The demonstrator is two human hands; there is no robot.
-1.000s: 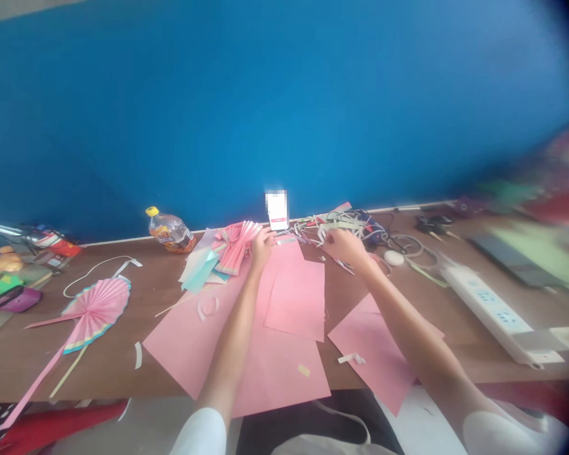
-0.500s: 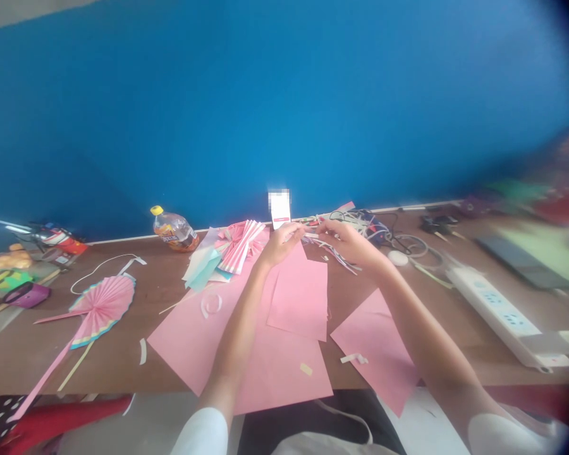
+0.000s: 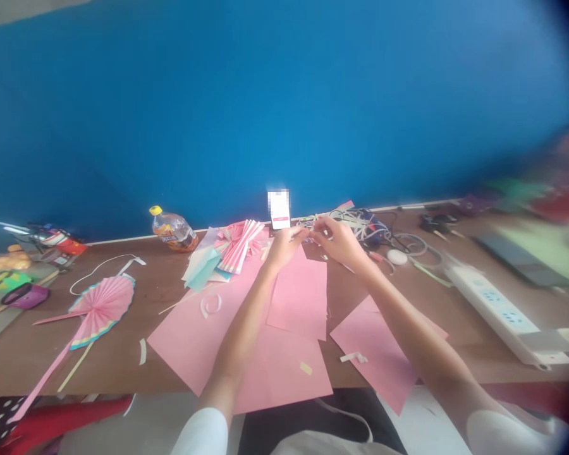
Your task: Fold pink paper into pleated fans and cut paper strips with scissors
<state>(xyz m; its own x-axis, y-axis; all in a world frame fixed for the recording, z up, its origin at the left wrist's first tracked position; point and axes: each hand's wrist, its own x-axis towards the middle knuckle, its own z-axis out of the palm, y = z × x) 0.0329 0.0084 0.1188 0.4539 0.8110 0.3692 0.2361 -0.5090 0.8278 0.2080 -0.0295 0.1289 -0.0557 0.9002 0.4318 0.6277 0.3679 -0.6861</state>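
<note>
My left hand (image 3: 287, 246) is closed in a pinch near the back of the table, in front of an upright phone (image 3: 280, 208). Fingertips almost touching it, my right hand (image 3: 334, 240) is also pinched; whatever is between the fingers of both is too small to make out. Below them lie pink paper sheets (image 3: 298, 300), with another pink sheet (image 3: 374, 347) under my right forearm. Left of my left hand rests a folded pink and white paper fan (image 3: 241, 246) beside pale blue paper (image 3: 203, 268). Behind my right hand is a heap of paper strips and cords (image 3: 360, 224).
A pink fan with a blue edge (image 3: 104, 309) lies at the left, and a bottle with a yellow cap (image 3: 174, 230) leans behind. On the right are a white power strip (image 3: 495, 309), a round white object (image 3: 397, 257) and a dark flat device (image 3: 516, 259). A blue wall (image 3: 275, 114) stands behind.
My right hand has shifted slightly left and its fingers have curled more. The white strip seen between my hands before no longer shows clearly. My left hand has barely moved.
</note>
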